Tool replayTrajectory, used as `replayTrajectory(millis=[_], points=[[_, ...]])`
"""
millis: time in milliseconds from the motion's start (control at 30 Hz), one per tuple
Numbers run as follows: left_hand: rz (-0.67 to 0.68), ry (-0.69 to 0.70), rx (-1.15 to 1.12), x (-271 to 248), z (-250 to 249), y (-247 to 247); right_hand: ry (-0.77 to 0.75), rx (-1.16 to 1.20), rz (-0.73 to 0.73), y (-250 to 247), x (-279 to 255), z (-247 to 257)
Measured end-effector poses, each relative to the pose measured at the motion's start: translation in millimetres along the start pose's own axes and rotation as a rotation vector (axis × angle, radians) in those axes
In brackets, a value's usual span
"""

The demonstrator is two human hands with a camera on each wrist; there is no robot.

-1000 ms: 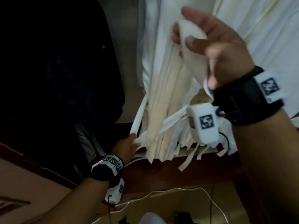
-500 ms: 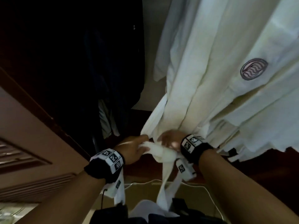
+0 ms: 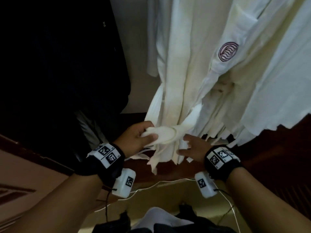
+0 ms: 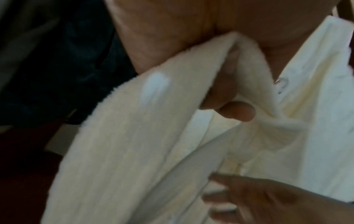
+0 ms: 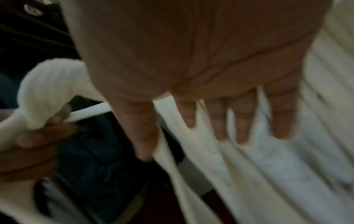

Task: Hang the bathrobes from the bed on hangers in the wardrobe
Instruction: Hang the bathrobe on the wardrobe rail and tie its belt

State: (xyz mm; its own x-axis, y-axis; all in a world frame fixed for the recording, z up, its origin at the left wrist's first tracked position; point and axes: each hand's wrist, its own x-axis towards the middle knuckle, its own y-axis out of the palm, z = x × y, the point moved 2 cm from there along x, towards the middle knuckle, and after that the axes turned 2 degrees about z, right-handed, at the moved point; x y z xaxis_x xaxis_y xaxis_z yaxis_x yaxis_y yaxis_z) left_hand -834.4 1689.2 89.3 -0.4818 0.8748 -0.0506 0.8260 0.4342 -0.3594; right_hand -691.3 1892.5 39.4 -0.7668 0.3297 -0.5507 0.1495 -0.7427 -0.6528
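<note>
Here, left hand (image 3: 134,140) gripping bathrobe belt (image 3: 161,134)

The bathrobes (image 3: 193,68) run off the top and right edges of the head view, so hangers and rail stay hidden. Left of them the wardrobe (image 3: 50,56) is too dark to read. Both wrist views are blurred; folds of cloth hide most of the left hand's (image 3: 134,138) fingers (image 4: 237,112)

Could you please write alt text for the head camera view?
The left hand grips a bunched white terry-cloth belt at the foot of cream bathrobes hanging in a dark wooden wardrobe. The right hand hovers open beside it.
</note>
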Motion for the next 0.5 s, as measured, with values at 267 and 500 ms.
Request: replayTrajectory(millis=[267,500], points=[[-0.117,0.152,0.174,51,-71,-33,-0.446,0.647,-0.409,-70,-32,80],[-0.731,-0.304,0.460,139,-55,-139,-0.006,0.030,-1.001,-201,-31,-31]])
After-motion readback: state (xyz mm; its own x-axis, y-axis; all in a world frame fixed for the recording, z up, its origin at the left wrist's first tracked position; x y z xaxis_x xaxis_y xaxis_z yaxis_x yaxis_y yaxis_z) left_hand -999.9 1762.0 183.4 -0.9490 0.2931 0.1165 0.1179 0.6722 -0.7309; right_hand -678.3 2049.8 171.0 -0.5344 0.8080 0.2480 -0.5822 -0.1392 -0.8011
